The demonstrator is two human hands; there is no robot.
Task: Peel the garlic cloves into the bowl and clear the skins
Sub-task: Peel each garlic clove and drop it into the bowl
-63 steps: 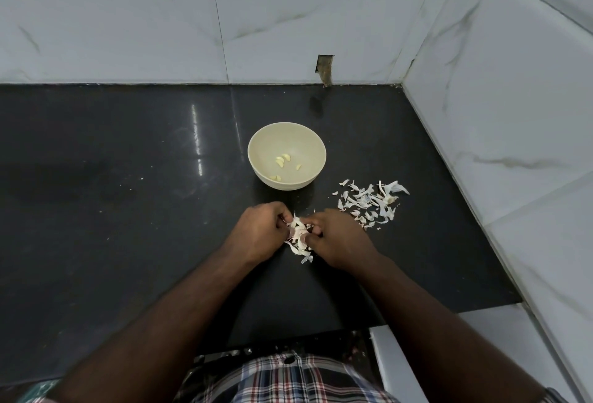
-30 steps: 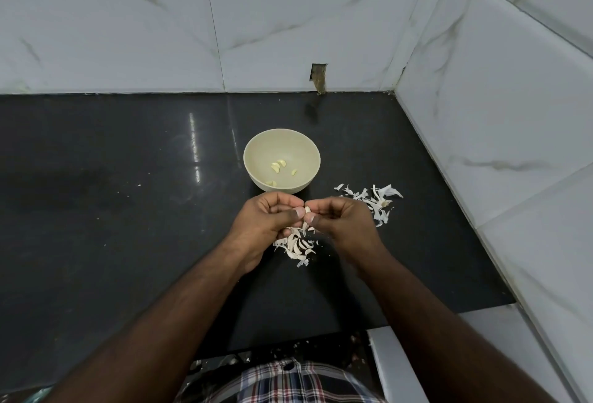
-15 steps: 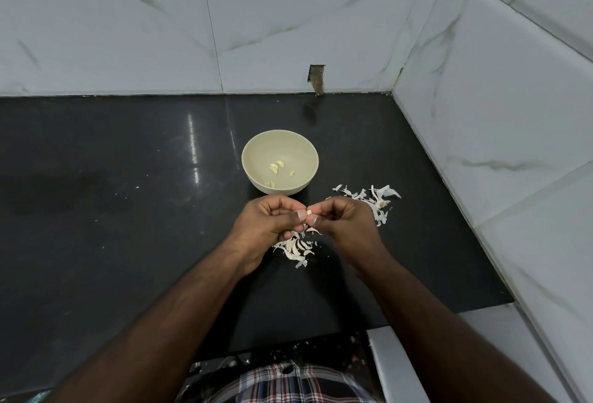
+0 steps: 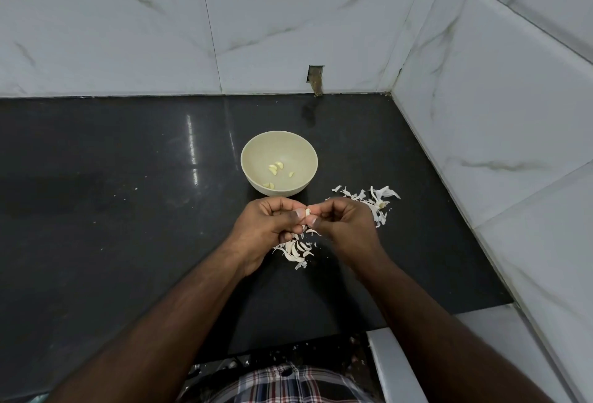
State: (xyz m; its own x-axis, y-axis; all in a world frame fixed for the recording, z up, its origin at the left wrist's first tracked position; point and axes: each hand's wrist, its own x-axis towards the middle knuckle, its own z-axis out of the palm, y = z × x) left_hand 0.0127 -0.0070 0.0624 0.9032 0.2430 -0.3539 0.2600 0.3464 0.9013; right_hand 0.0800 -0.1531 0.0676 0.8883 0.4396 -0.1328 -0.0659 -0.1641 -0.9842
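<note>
A small garlic clove [image 4: 308, 213] is pinched between my left hand [image 4: 269, 226] and my right hand [image 4: 345, 226], held just above the black counter in front of the bowl. The cream bowl [image 4: 248, 158] stands a little farther back and holds several peeled cloves [image 4: 276, 169]. Under my hands lies a small heap of unpeeled cloves and skins [image 4: 296, 250]. A pile of loose skins [image 4: 373, 200] is spread on the counter to the right of my right hand.
The black counter [image 4: 128, 210] is bounded by white marble tile walls at the back and right. A few skin scraps lie at the counter's front edge [image 4: 279, 353]. A white ledge [image 4: 394, 367] adjoins the counter at the lower right.
My hands have lifted from the heap on the counter and now hold one clove between the fingertips. Over the last half second they have barely moved.
</note>
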